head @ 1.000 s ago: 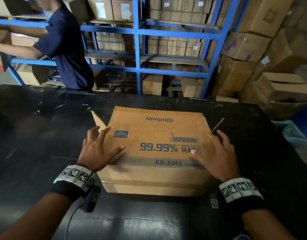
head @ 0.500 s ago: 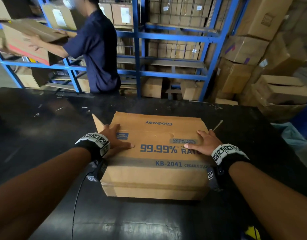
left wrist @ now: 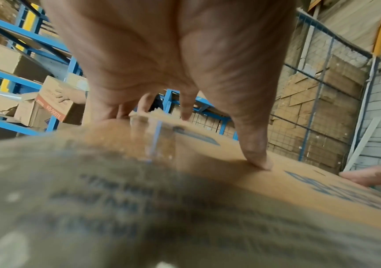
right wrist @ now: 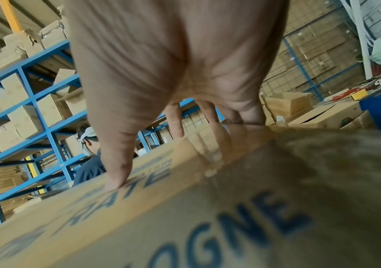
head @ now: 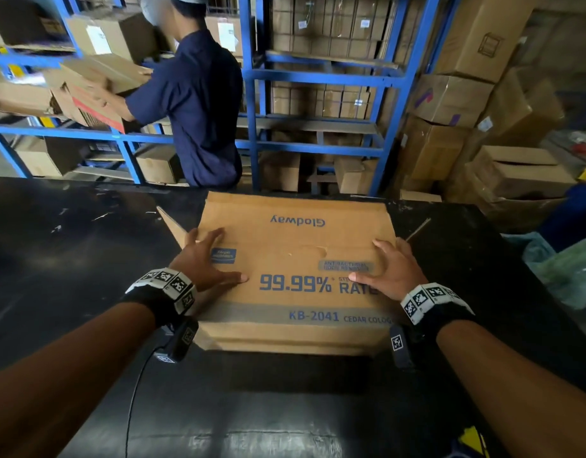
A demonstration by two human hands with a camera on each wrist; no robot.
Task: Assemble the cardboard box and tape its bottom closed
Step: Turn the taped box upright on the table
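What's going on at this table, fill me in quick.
A person is working on a Glodway cardboard box that sits on the black table. The left hand and right hand both press spread fingers on its printed top panel, one near each end. Small side flaps stick out at the far corners, and no fresh tape or tape dispenser is in view. Behind the table, another worker handles a carton at the blue shelving.

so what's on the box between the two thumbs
Only printed cardboard: the blue "99.99%" lettering on the cardboard box spans the gap between the left hand and right hand, clearest in the head view.
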